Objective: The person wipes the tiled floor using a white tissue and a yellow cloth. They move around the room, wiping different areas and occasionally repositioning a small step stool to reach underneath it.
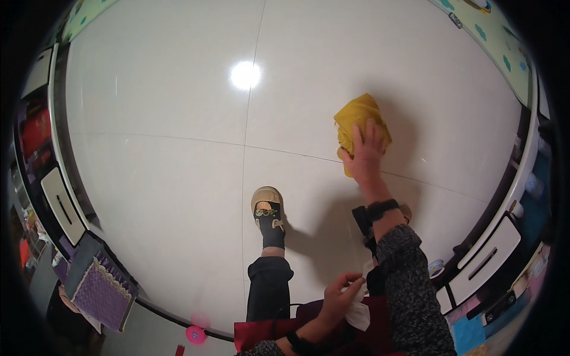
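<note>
From where I stand, the cloth (359, 110), mustard yellow and bunched, lies on the pale tiled floor (148, 196), ahead and to the right of the person; the right hand (367, 153) rests on top of it, fingers spread and thumb held apart; I cannot tell how hard it presses.

The left hand (338, 305) is back near the body, low over the lap, thumb and fingers pinched together on a crumpled white tissue (357, 314) that hangs below them; both wrists wear black bands, and the right sleeve (409, 291) is speckled grey.

A tan-toed shoe (267, 199) stands on the tiles left of the right arm; the other shoe is mostly hidden behind that arm; a bright reflection (245, 75) glares off the floor farther ahead; a white drawer (62, 204) stands at the left, above a quilted purple cover (104, 293).
</note>
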`<state>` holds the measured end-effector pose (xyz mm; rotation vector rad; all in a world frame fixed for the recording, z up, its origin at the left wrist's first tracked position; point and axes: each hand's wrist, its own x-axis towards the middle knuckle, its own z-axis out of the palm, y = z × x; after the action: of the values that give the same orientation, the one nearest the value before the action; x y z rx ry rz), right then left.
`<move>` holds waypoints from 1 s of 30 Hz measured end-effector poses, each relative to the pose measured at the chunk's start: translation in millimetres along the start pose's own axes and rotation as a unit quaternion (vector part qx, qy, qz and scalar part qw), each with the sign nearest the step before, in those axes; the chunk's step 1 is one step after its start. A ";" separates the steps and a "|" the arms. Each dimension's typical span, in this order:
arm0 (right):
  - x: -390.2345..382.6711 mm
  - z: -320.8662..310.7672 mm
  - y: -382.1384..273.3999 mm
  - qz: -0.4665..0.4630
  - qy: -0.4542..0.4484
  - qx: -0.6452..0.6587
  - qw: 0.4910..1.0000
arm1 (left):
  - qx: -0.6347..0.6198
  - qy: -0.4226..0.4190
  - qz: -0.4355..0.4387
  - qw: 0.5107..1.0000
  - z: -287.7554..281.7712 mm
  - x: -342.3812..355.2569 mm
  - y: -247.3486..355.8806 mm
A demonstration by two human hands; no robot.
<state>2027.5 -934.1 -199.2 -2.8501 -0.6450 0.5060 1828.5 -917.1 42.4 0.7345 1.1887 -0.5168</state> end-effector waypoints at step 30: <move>-43.0 47.9 -95.6 -0.318 -0.145 0.001 0.937 | -0.158 0.029 -0.019 0.987 -59.5 -18.9 73.6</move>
<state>1936.9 -863.6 -208.2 -2.3673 -1.5317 0.7975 1836.8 -824.0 66.4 0.4582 1.3038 -0.3278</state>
